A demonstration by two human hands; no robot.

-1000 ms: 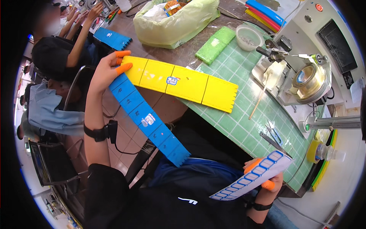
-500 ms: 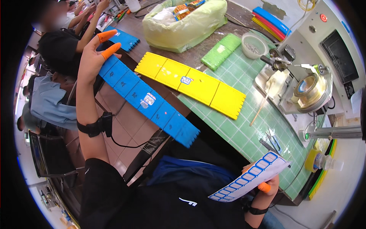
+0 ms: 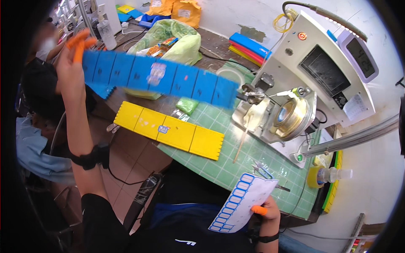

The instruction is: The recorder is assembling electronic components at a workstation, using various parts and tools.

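Note:
My left hand [image 3: 71,69], with orange finger cots, is raised at the upper left. It grips one end of a long flat blue strip [image 3: 175,80] with dark cross lines and a small white label. The strip stretches right above the table, slightly blurred. At the lower right, my right hand [image 3: 271,214] holds a white sheet of blue-bordered sticker labels [image 3: 241,204], its orange-covered thumb on top. A yellow strip [image 3: 179,137] with notched ends and a label lies below the blue one, across the table's edge.
A green-lined bag [image 3: 185,42] with packets stands behind the blue strip. On the green mat [image 3: 206,164] lie snips [image 3: 263,170] and a green packet [image 3: 187,105]. A white machine [image 3: 291,116] with a round metal drum stands right. A person [image 3: 40,84] sits at left.
My left hand has swung the blue strip up and leveled it above the yellow one. The label sheet in my right hand has tilted more upright. The view has turned to the right.

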